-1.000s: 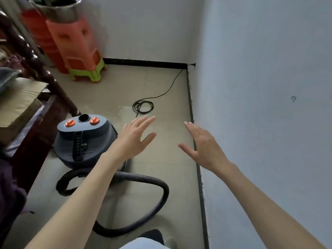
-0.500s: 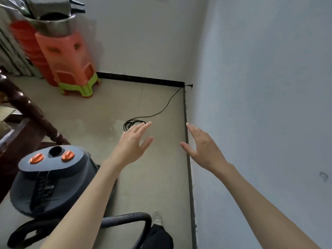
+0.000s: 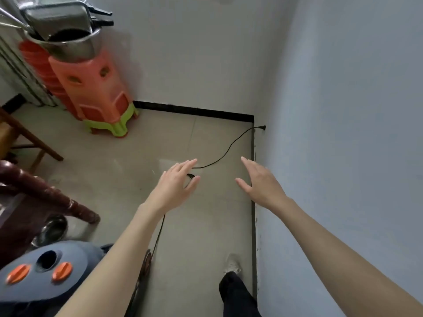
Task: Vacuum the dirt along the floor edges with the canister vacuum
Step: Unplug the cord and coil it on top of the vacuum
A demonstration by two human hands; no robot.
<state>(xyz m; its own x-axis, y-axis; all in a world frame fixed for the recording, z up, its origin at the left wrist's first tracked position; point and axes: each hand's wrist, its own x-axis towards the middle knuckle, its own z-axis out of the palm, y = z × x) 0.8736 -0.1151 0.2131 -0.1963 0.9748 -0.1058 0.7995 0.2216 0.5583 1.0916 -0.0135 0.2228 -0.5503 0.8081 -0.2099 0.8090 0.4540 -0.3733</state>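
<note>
Looked down on a beige tiled floor (image 3: 128, 170) in a narrow corner, closed in by a pale wall (image 3: 343, 133) from 12 to 4 o'clock. Ran a black baseboard (image 3: 194, 110) along the far edge at 12 o'clock and a thin dark strip (image 3: 253, 213) down the right edge. Stood a stack of orange stools (image 3: 91, 88) on a green one at 10 o'clock, topped by a metal pot (image 3: 73, 45) crammed with steel pans. Trailed a black power cord (image 3: 229, 148) from a plug (image 3: 261, 127) at 1 o'clock across the floor and under the left hand. Showed dark wooden furniture (image 3: 41, 195) at 9 o'clock with a steel bowl (image 3: 51, 229) beneath it, and a shoe (image 3: 232, 264) with a dark trouser leg at 5 o'clock.

Sat the canister vacuum (image 3: 45, 271) at 7 o'clock, close under the left forearm: grey-blue domed lid, an open round port between two orange knobs, blurred, cut off by the frame edge. Showed a short piece of its ribbed hose (image 3: 146, 263) just right of that forearm.

Reached out the left hand (image 3: 176, 186) and the right hand (image 3: 261, 181) near the centre, fingers straight and loosely spread, palms down, gripping nothing, touching nothing.

Against half a second before: slid the vacuum lower and further left in view, hid most of the hose, brought the stools and pot much closer and larger, revealed the bowl, kept both hands spread and empty alike.
</note>
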